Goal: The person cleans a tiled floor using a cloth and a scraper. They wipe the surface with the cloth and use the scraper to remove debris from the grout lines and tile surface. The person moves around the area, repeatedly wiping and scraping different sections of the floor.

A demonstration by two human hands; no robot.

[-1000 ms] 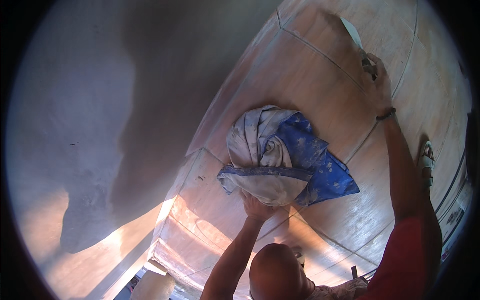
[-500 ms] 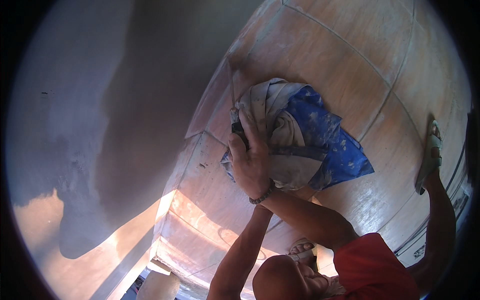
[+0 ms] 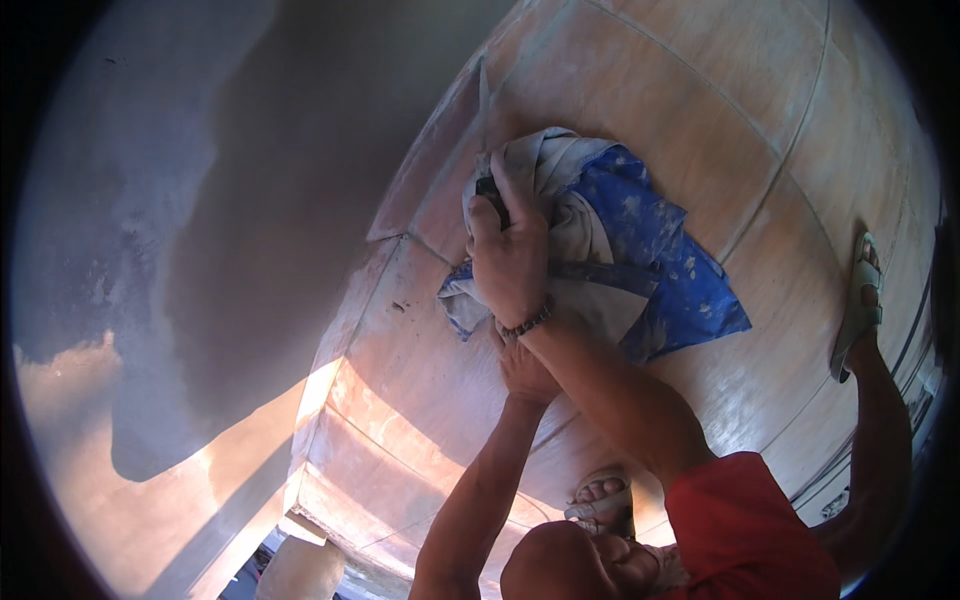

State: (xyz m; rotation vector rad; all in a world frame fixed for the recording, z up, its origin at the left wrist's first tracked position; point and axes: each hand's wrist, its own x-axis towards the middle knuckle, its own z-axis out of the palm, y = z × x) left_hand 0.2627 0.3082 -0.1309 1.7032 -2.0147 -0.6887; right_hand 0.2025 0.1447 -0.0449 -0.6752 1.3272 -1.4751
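My right hand (image 3: 510, 262), with a beaded bracelet at the wrist, is closed around the black handle of a hand tool (image 3: 484, 105). A long, thin, straight blade points away from me, along the edge of the reddish tiles (image 3: 600, 85); the exact kind of tool is unclear. Below and partly behind that wrist is my left hand (image 3: 528, 374), low beside the cloth, with most of its fingers hidden. A crumpled grey-and-blue cloth (image 3: 640, 215), stained with pale spots, lies on the tiles under and to the right of my right hand.
To the left of the tile edge stretches a smooth grey surface (image 3: 110, 210), partly shadowed. My sandalled feet stand on the tiles, one sandal (image 3: 858, 310) at far right, another sandal (image 3: 603, 505) near me. A pale rounded object (image 3: 300, 570) sits at the lower left.
My right hand and the tool have moved farther away and slightly right, over the cloth. More of my left hand shows beneath the right wrist. The whole view has shifted a little.
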